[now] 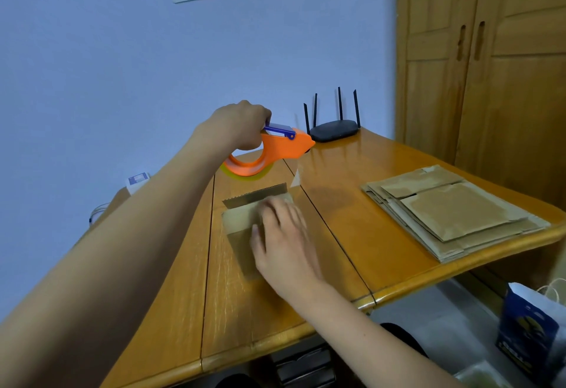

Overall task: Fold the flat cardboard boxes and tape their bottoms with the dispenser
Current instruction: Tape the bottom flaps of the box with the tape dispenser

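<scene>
Right hand (280, 234) lay flat, fingers straight, pressing my folded box (242, 228) on the tabletop (171, 311) | left hand (242, 125) gripped the orange tape dispenser (272, 150), raised beyond it

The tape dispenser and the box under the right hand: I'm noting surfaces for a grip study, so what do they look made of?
Tape dispenser: apparently moulded plastic, smooth orange body, blue top piece. Box: brown cardboard, matte.

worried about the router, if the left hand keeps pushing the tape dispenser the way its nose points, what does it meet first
Probably the black router. The left hand aims the orange dispenser that way; depth is unclear.
</scene>
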Demonstrator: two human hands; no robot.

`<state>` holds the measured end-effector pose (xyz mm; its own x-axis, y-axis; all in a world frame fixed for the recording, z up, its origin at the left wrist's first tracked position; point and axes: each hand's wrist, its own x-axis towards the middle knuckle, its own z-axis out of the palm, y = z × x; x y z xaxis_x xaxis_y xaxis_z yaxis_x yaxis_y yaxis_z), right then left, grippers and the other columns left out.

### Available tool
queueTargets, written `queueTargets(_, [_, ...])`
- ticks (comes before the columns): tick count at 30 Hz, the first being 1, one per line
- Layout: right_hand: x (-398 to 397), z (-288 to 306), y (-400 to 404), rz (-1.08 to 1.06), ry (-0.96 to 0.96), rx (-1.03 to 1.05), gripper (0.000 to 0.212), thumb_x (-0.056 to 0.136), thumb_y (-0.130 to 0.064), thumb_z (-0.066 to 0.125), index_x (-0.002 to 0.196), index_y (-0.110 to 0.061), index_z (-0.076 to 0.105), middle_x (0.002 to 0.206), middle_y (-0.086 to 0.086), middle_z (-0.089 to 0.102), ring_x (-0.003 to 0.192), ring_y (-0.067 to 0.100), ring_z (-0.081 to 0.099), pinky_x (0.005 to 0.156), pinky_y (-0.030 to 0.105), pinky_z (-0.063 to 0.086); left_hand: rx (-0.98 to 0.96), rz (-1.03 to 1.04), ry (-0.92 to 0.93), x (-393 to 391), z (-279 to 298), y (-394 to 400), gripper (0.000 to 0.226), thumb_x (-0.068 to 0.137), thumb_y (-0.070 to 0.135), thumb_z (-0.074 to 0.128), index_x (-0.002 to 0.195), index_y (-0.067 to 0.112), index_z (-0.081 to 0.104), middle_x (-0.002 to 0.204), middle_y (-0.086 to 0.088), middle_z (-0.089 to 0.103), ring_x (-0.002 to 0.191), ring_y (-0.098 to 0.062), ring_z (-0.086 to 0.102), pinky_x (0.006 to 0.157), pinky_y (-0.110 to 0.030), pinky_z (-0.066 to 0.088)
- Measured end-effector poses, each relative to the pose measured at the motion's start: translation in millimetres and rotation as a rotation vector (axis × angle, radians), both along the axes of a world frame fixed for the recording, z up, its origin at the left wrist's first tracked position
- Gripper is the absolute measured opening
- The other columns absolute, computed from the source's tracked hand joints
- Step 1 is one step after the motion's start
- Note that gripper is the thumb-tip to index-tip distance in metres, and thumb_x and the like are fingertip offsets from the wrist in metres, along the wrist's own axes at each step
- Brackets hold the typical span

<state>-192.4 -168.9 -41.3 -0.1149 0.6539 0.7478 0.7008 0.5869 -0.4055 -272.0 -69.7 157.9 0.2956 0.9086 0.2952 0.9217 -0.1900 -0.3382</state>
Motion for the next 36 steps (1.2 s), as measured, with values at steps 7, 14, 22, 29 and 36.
queueTargets(7, [-5.6,7.0,15.3,-0.061,-0.233,-0.073,0.031,0.098,-0.033,0.054,0.117,-0.011,0.065,0.112,0.007,0.067,0.108,0.024,0.061,0.104,0.039,0.047,0.023,-0.006,-0.01,-6.7,0.8,-1.8,0.036,0.09,0.007,0.057,0.124,0.015,0.054,0.095,-0.004,0.053,0.084,-0.023,0.053,0.07,-0.032,0.047])
queueTargets(14, [-12.4,37.3,23.2,-0.058,-0.362,-0.223,0.076,0.093,-0.023,0.058,0.155,0.0,0.02,0.132,0.014,0.057,0.121,0.03,0.054,0.104,0.04,0.044,0.043,-0.008,-0.013,-13.7,1.8,-3.9,0.036,0.088,0.004,0.054,0.122,0.016,0.055,0.094,-0.004,0.054,0.083,-0.023,0.053,0.066,-0.032,0.042])
queueTargets(22, [-20.0,54.5,26.0,-0.106,-0.497,-0.301,0.042,0.093,-0.012,0.056,0.132,0.002,0.052,0.126,0.018,0.057,0.112,0.032,0.054,0.089,0.037,0.047,0.036,-0.013,-0.021,-12.9,0.5,-6.7,0.038,0.085,0.004,0.055,0.119,0.018,0.055,0.093,-0.004,0.054,0.082,-0.025,0.056,0.065,-0.032,0.045])
queueTargets(29, [-17.2,36.0,23.9,-0.097,-0.486,-0.275,0.028,0.097,-0.024,0.057,0.111,-0.002,0.068,0.128,0.017,0.05,0.116,0.033,0.046,0.096,0.041,0.041,0.037,-0.005,-0.024,-22.0,-5.2,-9.5,0.037,0.084,0.004,0.056,0.12,0.017,0.055,0.093,-0.004,0.055,0.082,-0.025,0.056,0.064,-0.032,0.044])
queueTargets(36, [-18.5,24.1,18.7,-0.115,-0.489,-0.24,0.058,0.099,-0.047,0.049,0.127,0.003,0.06,0.138,0.018,0.046,0.127,0.031,0.041,0.107,0.039,0.035,0.099,-0.003,-0.028,-26.0,-4.6,-13.3,0.037,0.084,0.003,0.055,0.119,0.015,0.055,0.093,-0.005,0.055,0.081,-0.023,0.054,0.063,-0.031,0.04])
